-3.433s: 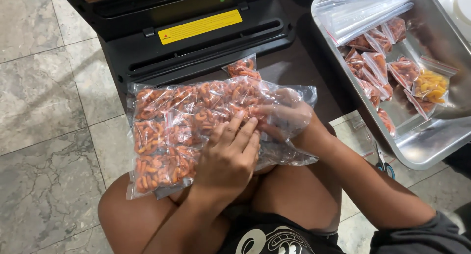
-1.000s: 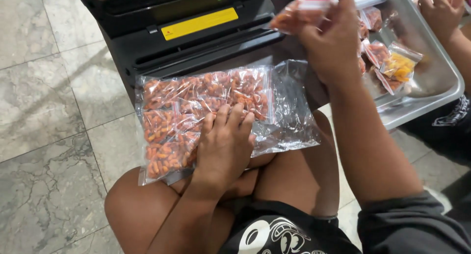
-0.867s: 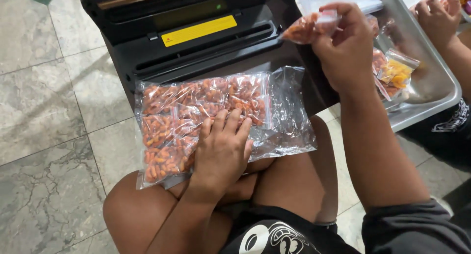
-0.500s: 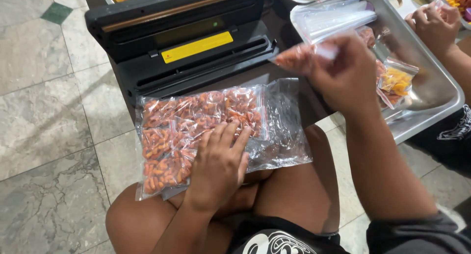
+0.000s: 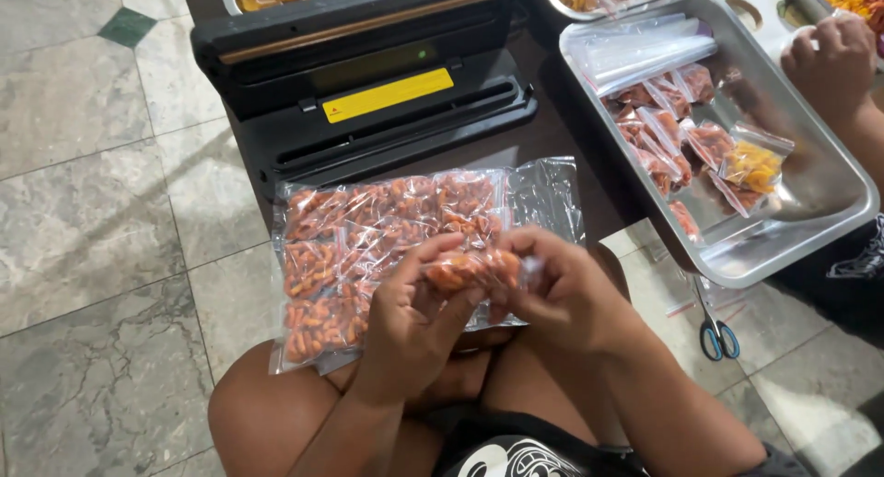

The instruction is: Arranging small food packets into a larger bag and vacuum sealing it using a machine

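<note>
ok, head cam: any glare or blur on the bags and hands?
Head view: specular glare on the clear large bag and steel tray rim; slight motion softness on the left hand and right hand pinching the small orange-filled packet; floor tiles evenly lit, soft shadows.

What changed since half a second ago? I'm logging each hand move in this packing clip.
The right hand brought the small packet down from near the steel tray to the lap, and the left hand lifted off the big filled bag to take hold of it too. The big bag, the tray and the black sealer stayed put.
</note>
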